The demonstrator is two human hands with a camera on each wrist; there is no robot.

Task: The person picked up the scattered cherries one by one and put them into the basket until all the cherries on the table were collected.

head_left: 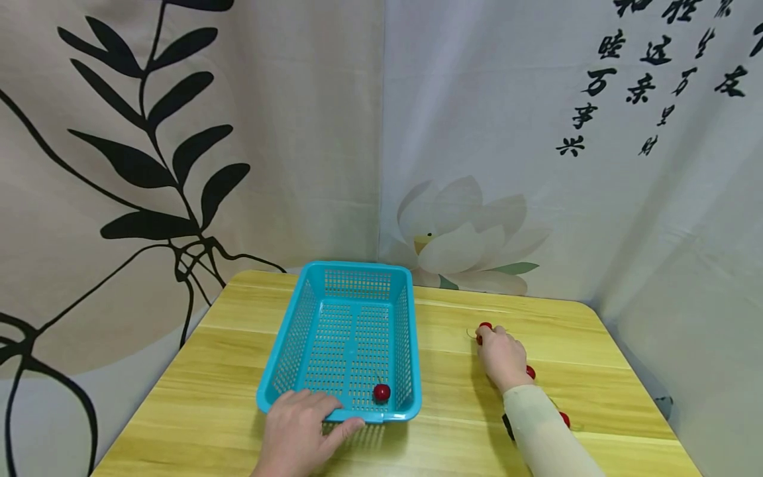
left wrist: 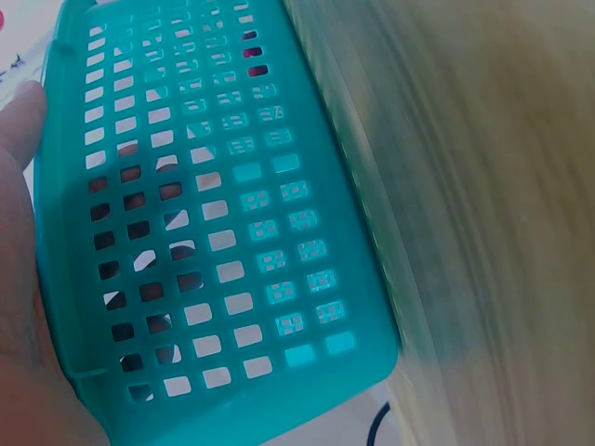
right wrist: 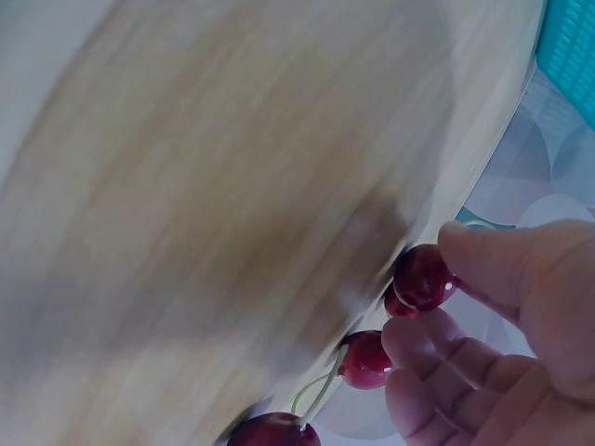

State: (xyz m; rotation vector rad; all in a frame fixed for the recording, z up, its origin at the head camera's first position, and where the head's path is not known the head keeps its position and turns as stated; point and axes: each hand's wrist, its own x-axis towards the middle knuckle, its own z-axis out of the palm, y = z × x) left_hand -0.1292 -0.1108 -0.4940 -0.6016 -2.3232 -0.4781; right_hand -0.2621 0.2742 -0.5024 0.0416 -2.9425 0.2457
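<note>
The left hand (head_left: 301, 427) grips the near rim of a blue plastic basket (head_left: 414, 344), fingers over the edge and thumb along the outside. In the left wrist view the basket's perforated wall (left wrist: 209, 209) fills much of the picture. Inside the basket, close to its near right corner, lies one red cherry (head_left: 382, 393). Right of the basket, the right hand (head_left: 503, 358) reaches low over the table and pinches a stemmed cherry (right wrist: 425, 277) between thumb and fingers. Just behind that one is another cherry (head_left: 485, 324), partly hidden by the fingers.
Two more cherries, a middle one (head_left: 530, 372) and a nearer one (head_left: 564, 419), lie along the right forearm, which partly covers them. The wooden table (head_left: 197, 404) ends at a printed curtain (head_left: 310, 132) behind, with another hanging at the right.
</note>
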